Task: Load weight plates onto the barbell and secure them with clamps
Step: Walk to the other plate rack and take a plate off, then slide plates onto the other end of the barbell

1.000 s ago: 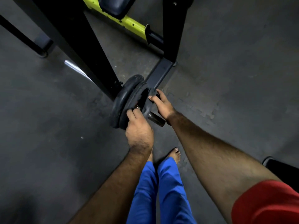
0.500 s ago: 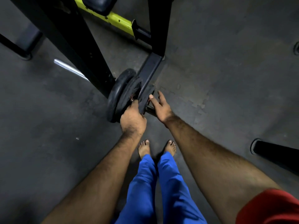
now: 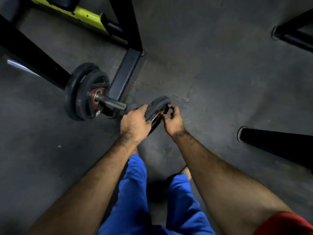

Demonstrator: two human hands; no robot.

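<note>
Two black weight plates [image 3: 81, 92] with a red hub sit on the barbell sleeve [image 3: 111, 103], whose bare steel end points toward me. A smaller black plate [image 3: 158, 106] is off the bar, held on edge just right of the sleeve's tip. My left hand [image 3: 135, 124] grips its near left rim. My right hand [image 3: 171, 122] pinches its right side with the fingers curled around the edge. No clamp is visible.
A black rack upright and its floor foot [image 3: 125, 73] stand right behind the sleeve. A yellow bench frame [image 3: 88, 17] lies at the top left. Black equipment legs [image 3: 274, 141] reach in from the right. My blue trousers and bare feet are below.
Both hands were at the plates on the sleeve; now they have moved right and hold the small plate clear of the bar's end. The view has shifted right.
</note>
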